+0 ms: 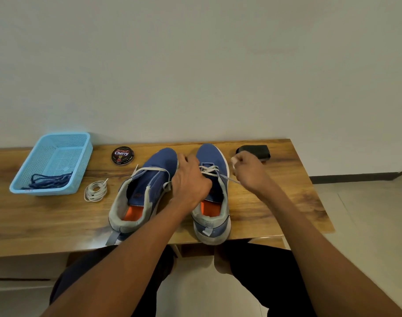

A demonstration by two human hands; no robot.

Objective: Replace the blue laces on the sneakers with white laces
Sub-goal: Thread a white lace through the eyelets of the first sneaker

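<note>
We see a wood table point(264, 202) w/ two blue sneakers point(149, 186) at centre. Basket point(58, 143) at 9 o'clock holds the blue laces point(50, 180). Our left hand point(190, 179) grips the right sneaker's point(212, 156) tongue area; right hand point(248, 172), at 3 o'clock, pinches its white lace point(229, 179). Spare lace coil point(95, 191) just right of the basket; polish tin point(122, 155) at 11.

One head-worn wide-angle view looks forward and down from close above the seated person's lap, facing the wall at 12 o'clock; the wooden table point(264, 202) crosses mid-frame, forearms entering from 6 o'clock.
</note>
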